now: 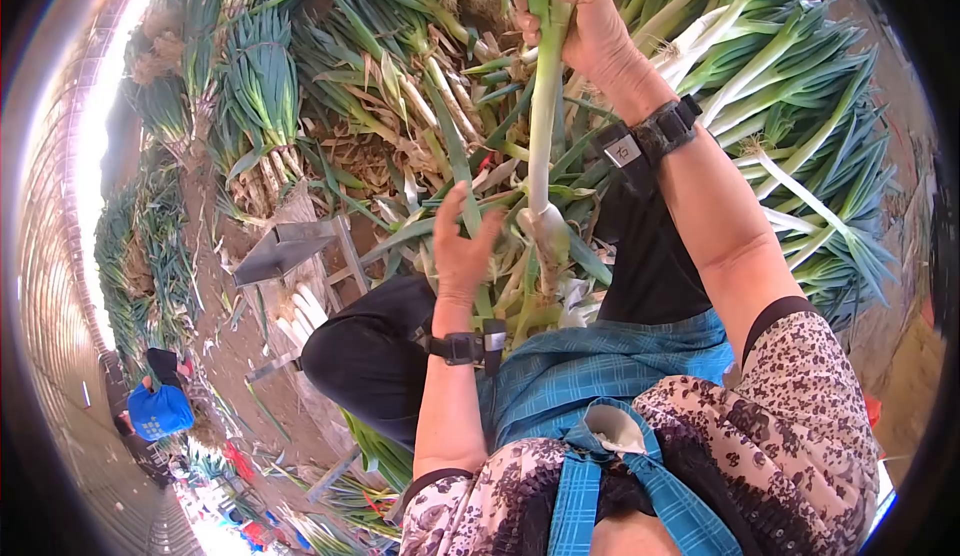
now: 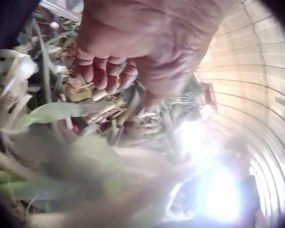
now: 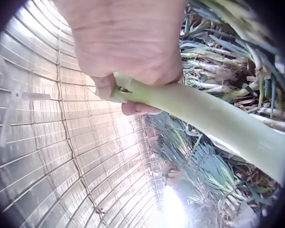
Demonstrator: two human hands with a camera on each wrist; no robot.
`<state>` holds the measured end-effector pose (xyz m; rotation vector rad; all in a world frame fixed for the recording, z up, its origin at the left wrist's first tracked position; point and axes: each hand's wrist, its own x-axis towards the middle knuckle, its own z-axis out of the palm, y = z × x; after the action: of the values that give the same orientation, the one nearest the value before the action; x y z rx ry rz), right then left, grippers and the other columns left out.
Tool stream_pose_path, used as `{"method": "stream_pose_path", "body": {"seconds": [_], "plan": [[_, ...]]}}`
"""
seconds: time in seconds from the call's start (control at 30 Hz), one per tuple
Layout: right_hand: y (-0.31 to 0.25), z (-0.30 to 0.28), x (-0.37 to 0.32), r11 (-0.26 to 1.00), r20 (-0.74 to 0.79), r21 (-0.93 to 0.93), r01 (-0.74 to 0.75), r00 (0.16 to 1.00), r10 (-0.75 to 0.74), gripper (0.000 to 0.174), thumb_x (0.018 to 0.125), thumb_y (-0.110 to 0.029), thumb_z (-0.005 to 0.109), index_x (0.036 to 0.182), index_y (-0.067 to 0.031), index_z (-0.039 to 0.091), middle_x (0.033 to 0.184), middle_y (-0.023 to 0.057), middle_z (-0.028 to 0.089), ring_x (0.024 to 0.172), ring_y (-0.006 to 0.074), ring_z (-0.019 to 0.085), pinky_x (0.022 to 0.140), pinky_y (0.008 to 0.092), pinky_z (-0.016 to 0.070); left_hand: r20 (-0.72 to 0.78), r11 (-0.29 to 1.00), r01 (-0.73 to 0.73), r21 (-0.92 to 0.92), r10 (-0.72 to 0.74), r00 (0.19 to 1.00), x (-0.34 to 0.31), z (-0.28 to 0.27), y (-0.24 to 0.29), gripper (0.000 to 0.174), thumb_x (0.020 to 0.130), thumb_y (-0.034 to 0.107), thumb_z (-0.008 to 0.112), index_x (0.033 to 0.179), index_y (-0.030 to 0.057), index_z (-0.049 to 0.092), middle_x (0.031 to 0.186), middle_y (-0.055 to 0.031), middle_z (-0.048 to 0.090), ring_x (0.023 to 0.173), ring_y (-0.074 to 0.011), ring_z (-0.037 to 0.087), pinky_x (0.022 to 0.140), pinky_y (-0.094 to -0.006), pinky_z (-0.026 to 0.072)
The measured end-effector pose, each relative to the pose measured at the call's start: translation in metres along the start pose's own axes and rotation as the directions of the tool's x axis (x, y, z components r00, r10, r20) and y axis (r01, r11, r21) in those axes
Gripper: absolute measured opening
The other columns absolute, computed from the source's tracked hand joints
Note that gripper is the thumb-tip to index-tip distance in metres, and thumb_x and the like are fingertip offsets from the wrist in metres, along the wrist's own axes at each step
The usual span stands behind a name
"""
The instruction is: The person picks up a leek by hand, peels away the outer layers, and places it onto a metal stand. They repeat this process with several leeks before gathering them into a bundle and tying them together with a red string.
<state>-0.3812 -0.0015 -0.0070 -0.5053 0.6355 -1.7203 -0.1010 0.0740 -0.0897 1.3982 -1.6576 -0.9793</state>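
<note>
**Leek (image 1: 543, 131) gripped by its green end**

Right hand (image 1: 592, 34): grip curled firmly round the upper shaft. Leek ran from there lengthwise toward the blue apron (image 1: 610, 356). Left hand (image 1: 466, 254) was nearer the pale lower end, beside it, fingers loose, holding nothing (apart, though depth was hard to judge).
</note>
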Motion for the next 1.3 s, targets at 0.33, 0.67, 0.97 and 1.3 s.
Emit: {"method": "stream_pose_path", "body": {"seconds": [0.33,0.67,0.97,1.3], "plan": [[0.028,0.000,0.002,0.939,-0.411,-0.331,-0.093,0.910,-0.055,0.033,0.087,-0.026,0.067,0.099,0.0023,0.054,0.073,0.0072,0.055,0.053,0.0136,0.049,0.048,0.0315,0.0429,0.317,0.947,0.162,-0.276,-0.070,0.946,-0.019,0.037,0.032,0.019,0.083,0.010,0.068,0.095,-0.0042,0.062,0.078,-0.0075,0.066,0.069,-0.0144,0.063,0.065,-0.0268,0.0509],[-0.011,-0.045,0.023,0.958,-0.488,-0.270,-0.094,0.871,-0.052,0.030,0.095,-0.034,0.052,0.094,-0.0041,0.049,0.077,0.0072,0.049,0.063,0.0202,0.049,0.058,0.0397,0.0432,0.639,0.857,-0.407,0.317,0.124,0.759,-0.094,-0.027,0.000,0.016,0.081,0.013,0.065,0.075,0.0033,0.054,0.068,-0.0178,0.058,0.060,-0.0390,0.057,0.053,-0.0457,0.0464],[0.004,-0.021,0.001,0.979,-0.088,0.145,-0.140,0.984,0.154,0.053,0.095,-0.044,0.046,0.106,0.0075,0.044,0.071,-0.0011,0.036,0.061,0.0093,0.036,0.052,0.0227,0.0338,0.251,0.931,-0.309,-0.194,0.351,0.902,0.009,0.001,0.066,0.030,0.092,0.019,0.054,0.114,-0.0016,0.057,0.094,-0.0115,0.067,0.079,-0.0209,0.062,0.072,-0.0322,0.0472],[-0.018,-0.018,0.000,0.928,-0.244,0.335,-0.160,0.937,0.250,0.037,0.099,-0.041,0.036,0.091,-0.0053,0.038,0.071,0.0026,0.033,0.056,0.0136,0.033,0.049,0.0285,0.0310,0.849,0.632,0.737,-0.240,-0.232,0.475,-0.040,0.009,0.018,0.039,0.098,0.033,0.043,0.104,-0.0010,0.061,0.083,-0.0029,0.060,0.063,-0.0083,0.050,0.054,-0.0202,0.0393]]}}
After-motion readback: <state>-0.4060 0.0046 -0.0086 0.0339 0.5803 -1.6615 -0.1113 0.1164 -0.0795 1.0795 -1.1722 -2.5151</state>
